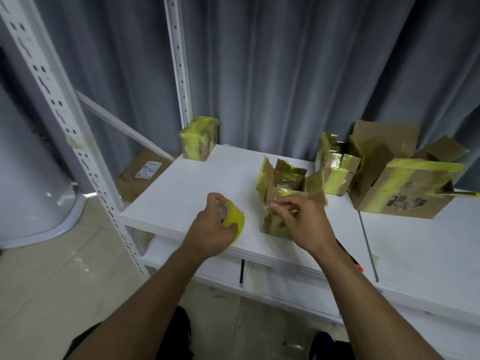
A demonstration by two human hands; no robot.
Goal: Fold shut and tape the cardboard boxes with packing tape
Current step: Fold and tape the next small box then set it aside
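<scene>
In the head view, a white table (194,183) is seen from above, with both bare forearms reaching over its near edge. A roll of yellow packing tape (235,219) is gripped by the left hand (210,229). The fingers are curled round the roll's rim and the roll is held just above the table surface, at nine o'clock from the small open box (283,188).

That box stands near the middle of the table. Its flaps are raised and ragged, and yellow tape remnants are stuck to them. The right hand (301,224) is placed against the near wall of the box, at its six o'clock side, with fingers bent and thumb tucked under. It cannot be told whether something is pinched there or the wall is merely touched.

A closed box wrapped in yellow tape (199,138) is set at the far left corner, at ten o'clock from the open box. At two o'clock a second opened box (335,167) is found, and just beside it, at three o'clock, a larger open carton (405,188) with its flaps spread.

A grey curtain (285,61) is hung behind the table. A perforated white rack upright (52,81) is seen at the left, and a flattened labelled carton (141,175) is leaned below, beyond the table's left edge.
</scene>
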